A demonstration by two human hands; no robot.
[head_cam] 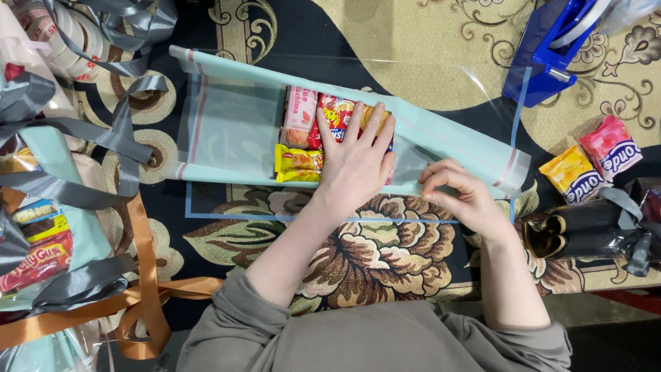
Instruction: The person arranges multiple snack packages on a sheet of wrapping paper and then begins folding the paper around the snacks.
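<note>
**Snack bundle pinned flat, wrap pinched at the edge**

A small pile of snack packets (310, 134) is seen sitting in the middle of a pale mint wrapping sheet (227, 120), which is laid out on a floral carpet (385, 255) and partly folded over the packets. The left hand (354, 162) is pressed flat on top of the pile, fingers spread and open, nothing gripped, just held down. A pink packet, a red one and two yellow ones can be made out poking out to the left of the palm.

The right hand (461, 196) is placed just beside the pile, on the near edge of the sheet, with the fingertips curled in and closed on the wrap's edge in a pinch.

Off to the right, a yellow packet (573, 176) and a pink packet (611, 148) are lying side by side, touching, well apart from the bundle. A blue tape dispenser (551, 48) is parked at the top right. Grey ribbons (76, 138) and a copper-coloured ribbon (141, 275) are strewn on the left, near more packed snacks (34, 241). A black folded ribbon bundle (585, 231) is lying near the right wrist.
</note>
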